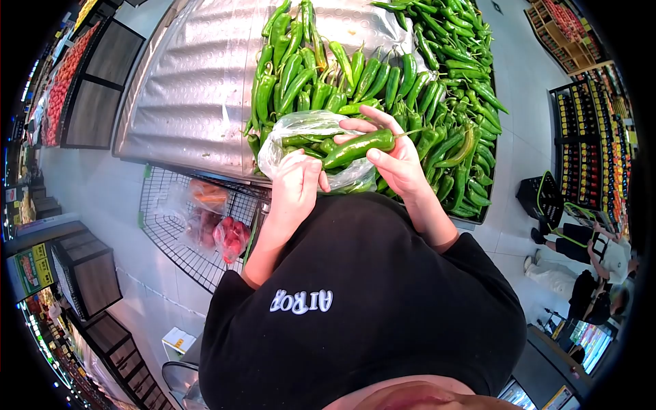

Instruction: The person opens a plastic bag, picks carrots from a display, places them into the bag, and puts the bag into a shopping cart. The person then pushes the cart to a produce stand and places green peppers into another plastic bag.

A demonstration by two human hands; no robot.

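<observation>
A clear plastic bag (pixel 273 152) with several green peppers in it lies at the near edge of the pepper display. My left hand (pixel 295 179) is closed on the bag's near rim. Over the bag's opening, my right hand (pixel 398 160) holds a long green pepper (pixel 358 148), with the thumb below it and the fingers behind and above. The pepper lies almost level, its stem pointing right. Many loose green peppers (pixel 454 102) are heaped behind and to the right of the hands.
A silver padded display surface (pixel 198 89) extends at the back left. At the left, a wire shopping cart (pixel 164 215) holds bagged red and orange produce (pixel 232 239). A black basket (pixel 540 198) and people (pixel 574 253) are at the right. Shelves line both sides.
</observation>
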